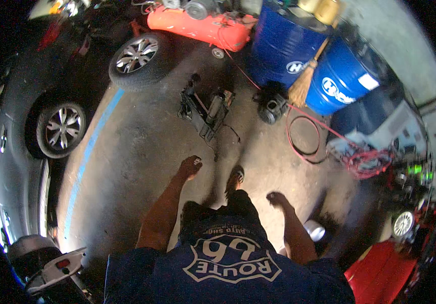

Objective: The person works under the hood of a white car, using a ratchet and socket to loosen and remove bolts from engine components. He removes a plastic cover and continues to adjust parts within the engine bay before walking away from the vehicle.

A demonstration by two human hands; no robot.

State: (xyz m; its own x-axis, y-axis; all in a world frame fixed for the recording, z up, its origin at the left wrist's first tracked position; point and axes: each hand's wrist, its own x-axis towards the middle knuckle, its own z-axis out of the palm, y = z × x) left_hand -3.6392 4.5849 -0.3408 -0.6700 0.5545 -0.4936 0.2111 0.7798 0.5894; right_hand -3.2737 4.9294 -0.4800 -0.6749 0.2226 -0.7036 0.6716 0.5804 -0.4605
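Note:
My left hand (191, 166) hangs in front of me at mid-left, its fingers curled. A small pale spot shows at its fingers; I cannot make out what it is. My right hand (278, 199) hangs low on the right, dark and blurred, so its fingers do not show clearly. Neither hand touches anything around it. Ahead on the concrete floor (152, 126) stands a dark metal assembly with an upright cylinder (217, 107), nearest to my left hand. One foot (236, 178) shows between my hands.
A grey car (18, 167) with a wheel (62, 129) flanks the left, beside a blue floor line (90, 147). Another wheel (136, 61), an orange compressor tank (197, 28) and blue drums (286, 45) (343, 76) stand ahead. A broom (304, 81) and red hose (367, 161) are right.

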